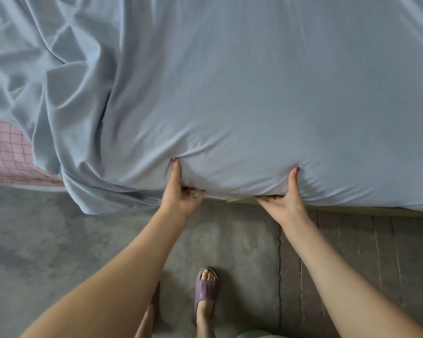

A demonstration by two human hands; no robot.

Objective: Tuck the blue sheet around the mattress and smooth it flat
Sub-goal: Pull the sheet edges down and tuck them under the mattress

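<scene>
Both hands, left hand (181, 193) and right hand (282, 201), gripped the blue sheet (242, 93) at the mattress edge, fingers curled under; soft, light cloth, best held along its hem.

- The wide pale blue cotton sheet (254, 93) ran off the top, left and right edges, so its full spread could not be seen.
- The mattress lay wholly covered by that sheet; only its bulk showed.
- The fingers of the left hand (180, 193) curled under the sheet's hem, out of sight; only the thumb lay on top.
- The right hand (285, 197) hid its fingers the same way.
- The pink checked cloth (7, 157) was cut by the left edge.
- One purple rubber slipper (205, 289) showed; the other foot was mostly behind the left forearm.
</scene>
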